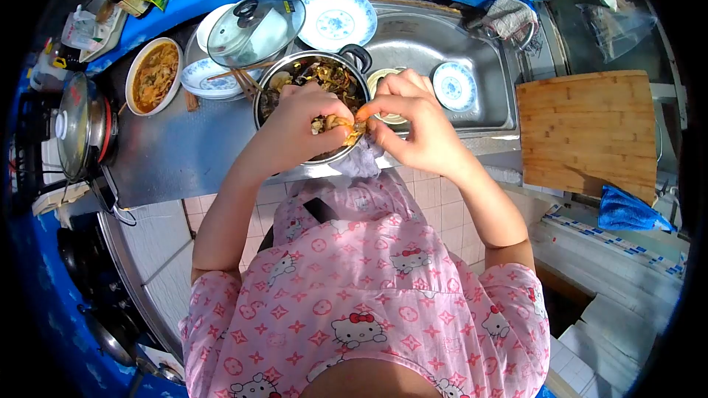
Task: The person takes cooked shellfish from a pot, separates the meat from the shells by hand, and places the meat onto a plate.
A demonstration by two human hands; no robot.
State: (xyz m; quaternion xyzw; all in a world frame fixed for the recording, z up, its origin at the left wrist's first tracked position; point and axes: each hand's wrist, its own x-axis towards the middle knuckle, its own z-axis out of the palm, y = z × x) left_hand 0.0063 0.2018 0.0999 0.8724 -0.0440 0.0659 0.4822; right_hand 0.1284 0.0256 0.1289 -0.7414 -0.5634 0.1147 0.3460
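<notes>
A steel pot [346, 74] of dark and yellow cooked food stands at the sink's left edge. Over its front right rim, both hands meet at a small yellowish-orange piece of food [355, 134]. My left hand [306, 121] is closed on the piece, its fingers bent over the pot. From the right, my right hand [409, 114] pinches at the same piece with thumb and forefinger. A crumpled greyish cloth [359, 160] lies just below the rim, under the hands. Chopsticks [247, 81] rest by the pot's left side.
A glass lid [254, 29] and a patterned plate [339, 18] lie behind the pot. At left are a bowl of reddish food [154, 77] and a lidded pan [74, 125]. The sink [479, 51] holds a small dish [454, 86]; right of it lies a wooden board [586, 129].
</notes>
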